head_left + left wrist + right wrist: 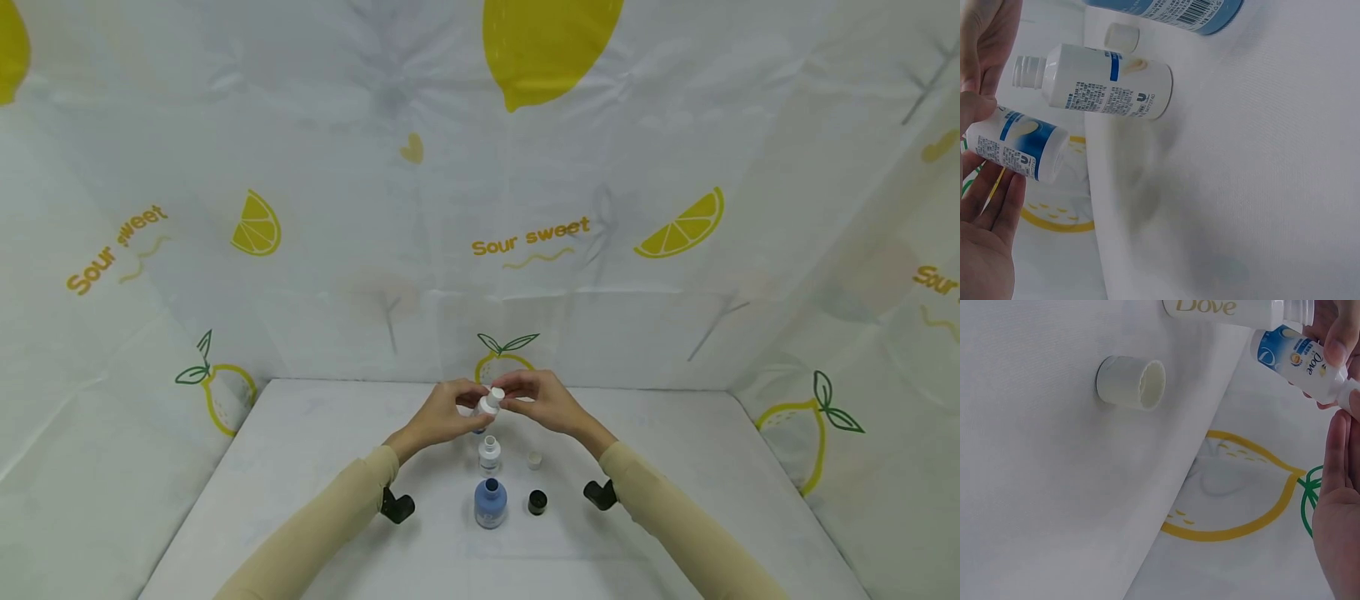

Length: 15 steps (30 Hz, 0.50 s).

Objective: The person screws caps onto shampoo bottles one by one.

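Observation:
My left hand (438,414) holds a small white Dove bottle (1019,145) with a blue-and-white label, tilted and raised above the table. The fingers of my right hand (546,403) pinch the white cap (497,393) at the bottle's neck. Just nearer to me, a second white Dove bottle (489,456) stands upright without a cap, its threaded neck bare. A white cap (1124,382) lies on the table to the right of that bottle.
Closer in stands a blue bottle (491,505), also uncapped, with a black cap (537,502) to its right. The white-covered table (300,467) ends at a lemon-print sheet (337,333) behind the hands.

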Motion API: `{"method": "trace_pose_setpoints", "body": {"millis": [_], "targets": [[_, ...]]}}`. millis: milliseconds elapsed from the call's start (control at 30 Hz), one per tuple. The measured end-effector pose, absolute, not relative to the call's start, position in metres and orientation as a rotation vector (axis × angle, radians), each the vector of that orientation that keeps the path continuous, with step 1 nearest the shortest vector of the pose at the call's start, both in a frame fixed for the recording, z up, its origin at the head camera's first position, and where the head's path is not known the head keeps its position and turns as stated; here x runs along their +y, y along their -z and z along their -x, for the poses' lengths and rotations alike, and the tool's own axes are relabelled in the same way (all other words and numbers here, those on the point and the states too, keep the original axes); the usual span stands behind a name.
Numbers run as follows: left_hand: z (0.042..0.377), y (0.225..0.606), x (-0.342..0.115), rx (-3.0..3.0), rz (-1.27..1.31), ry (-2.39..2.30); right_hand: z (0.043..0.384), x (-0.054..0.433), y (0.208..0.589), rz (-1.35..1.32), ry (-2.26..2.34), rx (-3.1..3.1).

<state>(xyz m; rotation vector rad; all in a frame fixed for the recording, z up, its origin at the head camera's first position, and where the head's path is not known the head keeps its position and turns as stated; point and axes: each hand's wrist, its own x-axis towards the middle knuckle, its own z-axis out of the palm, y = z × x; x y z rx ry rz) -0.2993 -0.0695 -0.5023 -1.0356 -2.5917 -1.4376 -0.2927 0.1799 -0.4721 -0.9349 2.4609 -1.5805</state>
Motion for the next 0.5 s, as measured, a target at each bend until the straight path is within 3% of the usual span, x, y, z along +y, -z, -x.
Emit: {"method": "trace_pose_setpoints", "body": {"millis": [500], "targets": [[0.3, 0.5023, -0.067, -2.572, 1.034, 1.451, 0.2911, 0.1784, 0.4718, 0.862, 1.569, 2.527]]}}
